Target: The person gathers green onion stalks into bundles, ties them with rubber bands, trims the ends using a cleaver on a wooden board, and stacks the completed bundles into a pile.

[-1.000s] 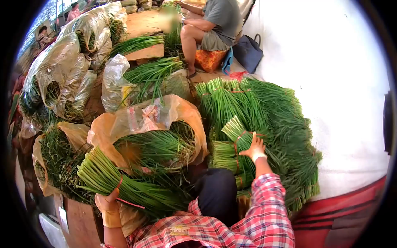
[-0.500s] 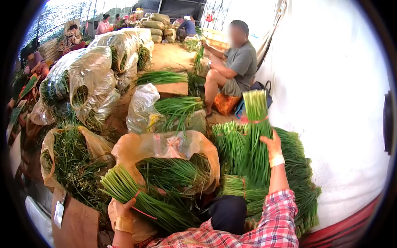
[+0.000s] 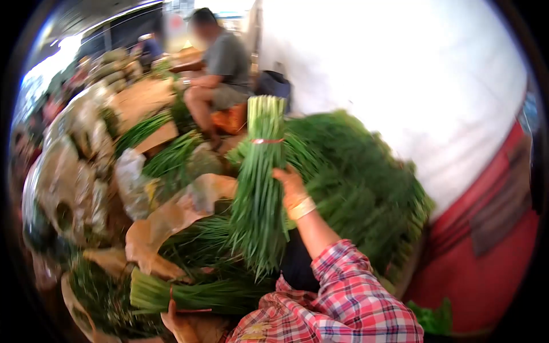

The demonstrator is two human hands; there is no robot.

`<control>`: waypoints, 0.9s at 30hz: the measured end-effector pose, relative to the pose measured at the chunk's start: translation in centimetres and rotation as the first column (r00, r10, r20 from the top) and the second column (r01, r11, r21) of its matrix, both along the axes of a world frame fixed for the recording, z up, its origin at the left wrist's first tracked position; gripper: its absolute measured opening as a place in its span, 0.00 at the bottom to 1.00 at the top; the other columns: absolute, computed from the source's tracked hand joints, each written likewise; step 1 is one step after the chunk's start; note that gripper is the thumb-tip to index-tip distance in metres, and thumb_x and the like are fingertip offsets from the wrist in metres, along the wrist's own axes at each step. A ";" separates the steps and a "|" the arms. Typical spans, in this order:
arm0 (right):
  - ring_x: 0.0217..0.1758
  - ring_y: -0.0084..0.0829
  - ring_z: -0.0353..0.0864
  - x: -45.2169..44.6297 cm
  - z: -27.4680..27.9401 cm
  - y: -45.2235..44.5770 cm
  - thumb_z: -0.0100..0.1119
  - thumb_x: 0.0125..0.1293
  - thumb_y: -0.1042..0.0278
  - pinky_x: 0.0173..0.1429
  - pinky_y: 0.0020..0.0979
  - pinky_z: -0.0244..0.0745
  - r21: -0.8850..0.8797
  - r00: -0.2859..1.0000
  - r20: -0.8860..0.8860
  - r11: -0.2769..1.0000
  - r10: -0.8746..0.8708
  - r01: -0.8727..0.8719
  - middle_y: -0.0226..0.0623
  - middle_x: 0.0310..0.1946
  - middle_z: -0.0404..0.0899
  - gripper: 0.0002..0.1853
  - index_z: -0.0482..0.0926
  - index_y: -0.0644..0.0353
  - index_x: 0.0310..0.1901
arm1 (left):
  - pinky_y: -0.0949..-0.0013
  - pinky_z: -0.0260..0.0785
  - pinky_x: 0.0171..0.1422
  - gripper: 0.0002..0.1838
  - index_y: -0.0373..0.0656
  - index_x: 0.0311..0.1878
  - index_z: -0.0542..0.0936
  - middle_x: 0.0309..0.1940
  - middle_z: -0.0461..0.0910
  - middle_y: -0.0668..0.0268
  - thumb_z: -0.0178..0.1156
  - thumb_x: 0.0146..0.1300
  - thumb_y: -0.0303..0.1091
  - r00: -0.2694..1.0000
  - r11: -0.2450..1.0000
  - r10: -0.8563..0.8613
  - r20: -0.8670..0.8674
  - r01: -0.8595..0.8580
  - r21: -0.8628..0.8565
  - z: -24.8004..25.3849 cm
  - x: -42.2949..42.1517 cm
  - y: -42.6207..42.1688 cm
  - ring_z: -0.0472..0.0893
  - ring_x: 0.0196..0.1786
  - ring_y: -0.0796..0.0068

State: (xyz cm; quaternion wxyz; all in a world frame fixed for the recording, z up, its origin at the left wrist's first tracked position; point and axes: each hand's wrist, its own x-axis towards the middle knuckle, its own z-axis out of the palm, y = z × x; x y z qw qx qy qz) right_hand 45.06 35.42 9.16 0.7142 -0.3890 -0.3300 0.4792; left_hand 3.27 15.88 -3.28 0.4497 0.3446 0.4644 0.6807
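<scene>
My right hand grips a bundle of long green chives from its right side and holds it upright. The pale cut ends point up, and a red band circles the bundle near its top. Low in the view, my left hand is at a second chive bundle, which lies sideways with its pale ends to the left. Its fingers are at the red band around that bundle, and part of the hand is cut off by the frame edge. Behind both bundles, an open plastic bag holds loose chives.
A large pile of chives lies to the right, along a white sheet. Filled plastic bags stand at the left. Farther back, a person sits beside a cardboard sheet. Red fabric covers the lower right.
The view has swung to the right. My right hand has brought the upright bundle closer, away from the pile and over the open bag. My left hand stays at the lying bundle.
</scene>
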 end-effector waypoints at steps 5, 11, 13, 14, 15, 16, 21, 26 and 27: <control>0.41 0.29 0.80 6.0 -7.5 -3.7 0.64 0.56 0.62 0.47 0.32 0.75 -0.174 0.917 -0.376 0.982 -0.132 0.070 0.35 0.40 0.81 0.19 0.77 0.62 0.48 | 0.51 0.70 0.55 0.30 0.40 0.63 0.70 0.59 0.70 0.57 0.52 0.60 0.47 0.988 0.977 -0.152 -0.010 0.148 -0.154 0.0 0.6 1.9 0.73 0.56 0.56; 0.51 0.37 0.75 23.5 -6.9 -5.9 0.57 0.59 0.53 0.59 0.37 0.67 -0.304 0.853 -0.112 0.835 -0.509 0.458 0.40 0.50 0.78 0.24 0.75 0.60 0.54 | 0.50 0.70 0.55 0.30 0.41 0.63 0.70 0.59 0.70 0.58 0.52 0.60 0.48 0.987 0.968 -0.138 -0.081 0.117 -0.224 5.2 5.6 7.6 0.73 0.56 0.56; 0.63 0.41 0.67 31.3 -2.7 -5.5 0.60 0.58 0.49 0.68 0.40 0.57 -0.390 0.705 0.289 0.593 -0.647 0.704 0.46 0.64 0.65 0.36 0.64 0.62 0.63 | 0.50 0.70 0.55 0.30 0.41 0.63 0.70 0.59 0.70 0.58 0.52 0.60 0.48 0.987 0.964 -0.135 -0.092 0.109 -0.241 6.0 6.7 8.7 0.73 0.56 0.56; 0.65 0.42 0.64 33.9 -1.2 -5.7 0.61 0.58 0.49 0.69 0.39 0.57 -0.392 0.601 0.434 0.460 -0.672 0.797 0.48 0.66 0.61 0.39 0.60 0.61 0.66 | 0.50 0.70 0.56 0.30 0.41 0.63 0.70 0.59 0.70 0.58 0.51 0.60 0.48 0.985 0.963 -0.142 -0.101 0.114 -0.246 6.3 7.2 9.3 0.73 0.56 0.56; 0.68 0.42 0.62 35.9 0.7 -6.0 0.61 0.57 0.50 0.69 0.39 0.56 -0.385 0.488 0.567 0.310 -0.664 0.869 0.49 0.68 0.58 0.42 0.55 0.60 0.68 | 0.50 0.70 0.56 0.31 0.41 0.63 0.70 0.59 0.70 0.58 0.51 0.60 0.49 0.984 0.964 -0.144 -0.104 0.116 -0.240 6.6 7.7 9.9 0.73 0.56 0.56; 0.69 0.43 0.60 37.0 2.0 -7.1 0.61 0.59 0.53 0.69 0.38 0.56 -0.398 0.449 0.679 0.223 -0.580 0.890 0.50 0.68 0.57 0.41 0.54 0.58 0.69 | 0.50 0.69 0.56 0.31 0.41 0.63 0.70 0.59 0.70 0.58 0.51 0.60 0.49 0.983 0.963 -0.149 -0.108 0.120 -0.241 6.8 7.9 10.4 0.73 0.56 0.56; 0.47 0.30 0.76 36.9 -11.8 -8.6 0.56 0.64 0.65 0.52 0.31 0.71 -0.298 0.627 0.637 0.607 -0.449 0.737 0.39 0.48 0.77 0.30 0.60 0.59 0.67 | 0.49 0.69 0.56 0.31 0.41 0.63 0.69 0.59 0.70 0.58 0.51 0.60 0.49 0.983 0.966 -0.146 -0.114 0.116 -0.232 7.8 7.7 11.0 0.73 0.56 0.56; 0.42 0.24 0.77 23.2 -10.9 -10.9 0.56 0.64 0.66 0.46 0.26 0.71 -0.514 0.923 0.319 0.779 -0.216 0.360 0.34 0.43 0.79 0.24 0.69 0.53 0.62 | 0.49 0.69 0.56 0.31 0.41 0.63 0.69 0.59 0.70 0.58 0.51 0.60 0.50 0.984 0.980 -0.139 -0.115 0.120 -0.156 9.6 5.9 10.2 0.73 0.56 0.55; 0.43 0.24 0.77 20.9 -8.6 -10.7 0.57 0.63 0.66 0.48 0.27 0.71 -0.489 0.941 0.309 0.826 -0.138 0.281 0.34 0.43 0.78 0.25 0.68 0.54 0.63 | 0.49 0.69 0.56 0.31 0.41 0.63 0.69 0.59 0.70 0.58 0.51 0.60 0.50 0.984 0.984 -0.135 -0.115 0.120 -0.130 10.1 5.3 9.9 0.73 0.56 0.55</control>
